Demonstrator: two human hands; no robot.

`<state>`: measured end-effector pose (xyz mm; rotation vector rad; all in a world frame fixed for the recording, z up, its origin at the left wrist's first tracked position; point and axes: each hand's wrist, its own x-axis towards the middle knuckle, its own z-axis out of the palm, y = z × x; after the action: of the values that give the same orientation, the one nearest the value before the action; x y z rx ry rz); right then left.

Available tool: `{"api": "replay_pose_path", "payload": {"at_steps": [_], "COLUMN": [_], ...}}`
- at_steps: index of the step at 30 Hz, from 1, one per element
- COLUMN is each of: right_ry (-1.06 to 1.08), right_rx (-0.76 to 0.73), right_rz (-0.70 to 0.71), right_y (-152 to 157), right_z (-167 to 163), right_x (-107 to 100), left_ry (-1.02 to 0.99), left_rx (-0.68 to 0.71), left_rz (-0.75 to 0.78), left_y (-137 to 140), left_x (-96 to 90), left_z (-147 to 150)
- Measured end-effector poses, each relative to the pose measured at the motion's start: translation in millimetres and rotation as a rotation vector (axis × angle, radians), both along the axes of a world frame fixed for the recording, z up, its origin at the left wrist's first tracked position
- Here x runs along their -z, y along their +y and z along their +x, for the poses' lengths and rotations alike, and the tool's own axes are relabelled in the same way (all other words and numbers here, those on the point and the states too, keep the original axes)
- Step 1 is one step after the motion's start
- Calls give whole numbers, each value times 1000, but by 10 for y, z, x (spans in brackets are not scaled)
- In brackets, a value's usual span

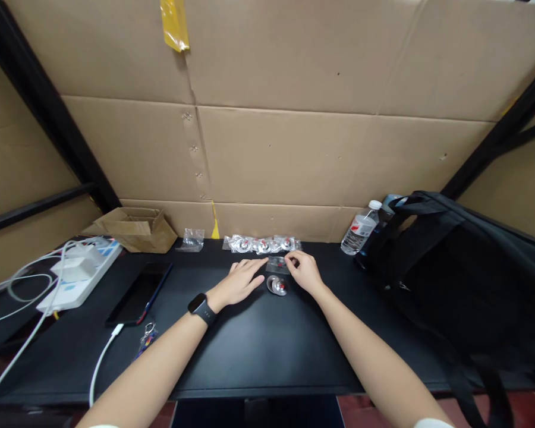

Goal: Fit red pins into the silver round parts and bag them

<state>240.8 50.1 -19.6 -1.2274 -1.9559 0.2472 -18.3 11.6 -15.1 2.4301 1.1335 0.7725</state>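
Observation:
A small clear plastic bag [276,267] with a red spot showing in it lies flat on the black table. My left hand [238,283] is open, fingers stretched out over the table, its fingertips at the bag's left edge. On the opposite side, my right hand [306,271] has its thumb and forefinger pinched together at the bag's right edge. Just below the bag lie round silvery metal discs [277,286], partly overlapping, one with a red mark. Behind the hands is a row of several similar discs in clear bags [264,245].
Another clear bag [192,239] and a brown paper bag [140,229] stand at the back left. Nearer are a phone [141,291], a white power strip [87,274] and keys [148,337]. A water bottle [361,229] and a large black backpack [455,285] occupy the right.

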Motion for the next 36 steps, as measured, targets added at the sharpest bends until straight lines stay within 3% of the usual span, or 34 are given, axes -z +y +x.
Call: {"api": "replay_pose_path", "payload": {"at_steps": [7,12,15,19,26,31,36], "right_ry": [165,335,375,347,294,409,378], "right_rx": [-18,-67,-169,-270,-294,-267,-355], "right_rz": [14,-89,-164,-135,-87,-157,-301], "right_y": [-27,-90,-135,-204,-290,-321,-315], "right_z": [14,43,27,-9,-58,-98,-104], "right_x": [-68,-170,-214,-282,-337,-297,-241], "left_ry": [24,-292,-421,-386,-327,-402,-504], "left_rx": [2,-109,-102,-69,-85,-122,-180], "left_rz": [-9,-78,-147,-129,-62,-31,-38], "left_y": [18,30,1,-51,-67,-74,-47], "left_x": [-7,-61,-98,-118,-76,-79,-68], "left_z": [8,72,128,178,221,230,226]}}
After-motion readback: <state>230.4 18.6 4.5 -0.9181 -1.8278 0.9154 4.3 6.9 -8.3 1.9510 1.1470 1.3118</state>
